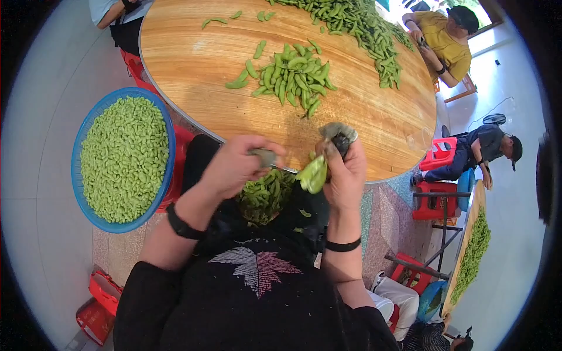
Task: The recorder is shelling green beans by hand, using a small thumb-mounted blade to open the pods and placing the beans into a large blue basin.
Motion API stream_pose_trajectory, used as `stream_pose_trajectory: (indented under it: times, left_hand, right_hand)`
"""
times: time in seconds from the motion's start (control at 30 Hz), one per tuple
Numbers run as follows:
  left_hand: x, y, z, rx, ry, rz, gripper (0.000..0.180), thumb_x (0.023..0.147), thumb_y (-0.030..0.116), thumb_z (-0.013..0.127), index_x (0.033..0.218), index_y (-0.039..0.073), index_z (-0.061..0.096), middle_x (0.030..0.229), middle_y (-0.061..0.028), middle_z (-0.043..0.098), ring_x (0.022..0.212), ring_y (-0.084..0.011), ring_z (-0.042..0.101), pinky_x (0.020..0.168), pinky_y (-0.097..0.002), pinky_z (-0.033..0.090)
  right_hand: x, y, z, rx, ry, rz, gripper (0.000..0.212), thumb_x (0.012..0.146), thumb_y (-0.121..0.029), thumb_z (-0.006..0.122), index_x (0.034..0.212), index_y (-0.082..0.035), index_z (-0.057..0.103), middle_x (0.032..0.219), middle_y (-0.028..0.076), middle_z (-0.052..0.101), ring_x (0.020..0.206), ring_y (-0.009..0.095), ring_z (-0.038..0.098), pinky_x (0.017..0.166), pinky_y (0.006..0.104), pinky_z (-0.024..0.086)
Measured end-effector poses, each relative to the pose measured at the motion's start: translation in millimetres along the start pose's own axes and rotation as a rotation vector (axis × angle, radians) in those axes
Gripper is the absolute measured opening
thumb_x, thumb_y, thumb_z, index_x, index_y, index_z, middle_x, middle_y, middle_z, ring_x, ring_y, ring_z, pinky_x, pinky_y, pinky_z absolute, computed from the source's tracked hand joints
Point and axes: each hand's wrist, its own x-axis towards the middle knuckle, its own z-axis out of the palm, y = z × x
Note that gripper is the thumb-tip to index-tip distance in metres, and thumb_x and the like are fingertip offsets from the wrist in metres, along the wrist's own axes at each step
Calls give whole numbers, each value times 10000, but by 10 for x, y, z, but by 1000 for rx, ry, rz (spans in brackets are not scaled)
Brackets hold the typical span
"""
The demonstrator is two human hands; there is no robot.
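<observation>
My right hand (344, 175) is closed on a split green soybean pod (314, 175), its pale inside showing below the thumb. Grey and black coverings (339, 136) wrap some of its fingertips. To its left, my left hand (237, 165) is curled closed with a grey covering (265, 157) at the fingertips; anything pinched there is hidden. Below both hands, between my knees, lie green pods or hulls (260, 196). Ahead on the round wooden table (199, 88) sits a small heap of whole soybean pods (295, 79).
A blue basket (76, 158) full of shelled green beans (124, 158) stands at my left. A larger pod pile (357, 26) covers the table's far side. Other people sit around, one in a yellow shirt (448, 50). Red stools (436, 199) and another table (453, 286) are at right.
</observation>
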Motion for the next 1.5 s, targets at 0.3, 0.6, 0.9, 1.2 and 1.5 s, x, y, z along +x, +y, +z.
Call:
stream_pose_trajectory:
  times: [0.3, 0.6, 0.9, 1.2, 1.5]
  left_hand:
    - [-865, 529, -2160, 1143, 986, 279, 359, 748, 2, 488, 1079, 38, 620, 1029, -99, 620, 956, -236, 582, 833, -329, 444]
    - [-611, 602, -1210, 1443, 944, 747, 388, 715, -26, 613, 1094, 55, 597, 1048, -131, 558, 972, -291, 537, 832, -352, 440]
    - [139, 58, 263, 1163, 75, 923, 404, 695, 36, 674, 1090, 92, 614, 852, -98, 568, 743, -266, 578, 631, -344, 477]
    - [354, 5, 362, 247, 185, 357, 160, 827, 110, 619, 951, 13, 649, 779, 27, 607, 716, -65, 525, 639, -216, 417]
    - [417, -73, 333, 174, 114, 315, 146, 858, 133, 601, 924, 6, 628, 767, 19, 604, 706, -61, 529, 647, -202, 416]
  right_hand:
    - [606, 154, -194, -1295, 25, -101, 232, 780, -185, 617, 827, 30, 544, 704, 228, 605, 687, 399, 590, 611, 450, 471]
    - [646, 79, -224, -1478, 136, -21, 239, 767, -175, 615, 785, 50, 539, 693, 255, 588, 710, 409, 591, 641, 467, 474]
    - [85, -144, -90, -208, -138, 382, 77, 865, -115, 544, 862, -38, 549, 609, -62, 441, 564, 36, 399, 488, 199, 323]
    - [-55, -176, -118, -325, -27, 209, 195, 947, -187, 425, 978, -5, 489, 650, -4, 469, 588, 83, 438, 534, 246, 386]
    - [-60, -80, -197, 120, -190, 508, 202, 961, -182, 405, 1012, -14, 504, 646, -26, 446, 500, 36, 336, 440, 177, 258]
